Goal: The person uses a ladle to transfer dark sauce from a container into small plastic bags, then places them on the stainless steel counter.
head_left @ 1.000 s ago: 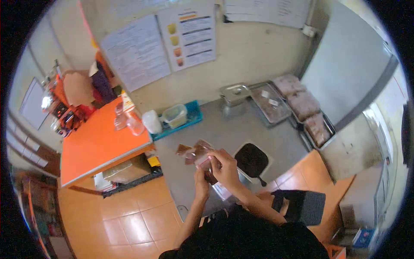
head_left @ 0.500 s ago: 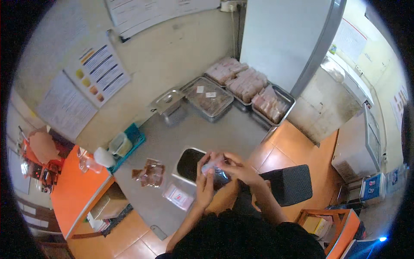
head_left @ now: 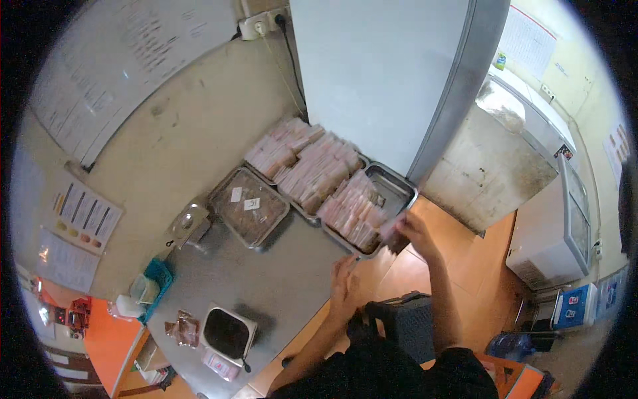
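Observation:
My right hand (head_left: 417, 236) is at the right side of a metal tray (head_left: 397, 189), with its fingers closed on a small clear packet (head_left: 393, 231), blurred by motion. Similar packets (head_left: 352, 209) with pinkish-brown contents stand in rows in that tray. My left hand (head_left: 343, 284) is just off the tray's near corner, fingers apart and nothing visible in it. At the near left of the steel table, a rectangular metal container (head_left: 251, 327) holds something dark. Beside it lie brown packets (head_left: 186, 328) and a stack of white-and-pink packets (head_left: 219, 366).
Two more groups of packets (head_left: 316, 174) fill trays farther back. A covered tray (head_left: 251, 211) with white labels and a lidded metal pan (head_left: 191, 225) stand along the wall. A teal basket (head_left: 159, 279) is at the left. A dark seat (head_left: 405, 326) stands before me.
My view has swung right. Both hands have moved from above the dark container to the packet tray. They were together on a packet; now they are apart, with a packet in the right.

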A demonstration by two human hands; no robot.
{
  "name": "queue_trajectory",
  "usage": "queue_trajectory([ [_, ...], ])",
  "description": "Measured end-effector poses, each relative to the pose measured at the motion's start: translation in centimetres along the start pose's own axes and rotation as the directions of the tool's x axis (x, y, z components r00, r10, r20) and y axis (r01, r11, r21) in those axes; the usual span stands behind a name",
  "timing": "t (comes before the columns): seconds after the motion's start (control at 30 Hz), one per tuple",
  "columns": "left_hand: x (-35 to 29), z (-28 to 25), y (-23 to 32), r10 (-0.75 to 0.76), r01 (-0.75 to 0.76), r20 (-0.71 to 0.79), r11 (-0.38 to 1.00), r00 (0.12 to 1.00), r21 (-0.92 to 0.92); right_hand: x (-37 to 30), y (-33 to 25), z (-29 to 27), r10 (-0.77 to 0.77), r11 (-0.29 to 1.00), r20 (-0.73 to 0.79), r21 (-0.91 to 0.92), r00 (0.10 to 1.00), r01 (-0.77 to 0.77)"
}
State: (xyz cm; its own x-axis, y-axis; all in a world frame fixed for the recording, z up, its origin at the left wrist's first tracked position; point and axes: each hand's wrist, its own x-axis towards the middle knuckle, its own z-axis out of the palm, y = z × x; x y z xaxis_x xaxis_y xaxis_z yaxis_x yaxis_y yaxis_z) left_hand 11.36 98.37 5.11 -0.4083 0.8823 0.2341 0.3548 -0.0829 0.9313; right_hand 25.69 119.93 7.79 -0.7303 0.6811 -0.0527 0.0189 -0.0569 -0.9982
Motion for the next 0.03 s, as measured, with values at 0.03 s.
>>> queue_trajectory([
  [0.03,1.46,1.25,0.43,0.012,-0.012,0.017,1.0,1.0,-0.003,2.85,3.21,-4.38,-0.151,0.97,-0.027,-0.194,0.988,0.143],
])
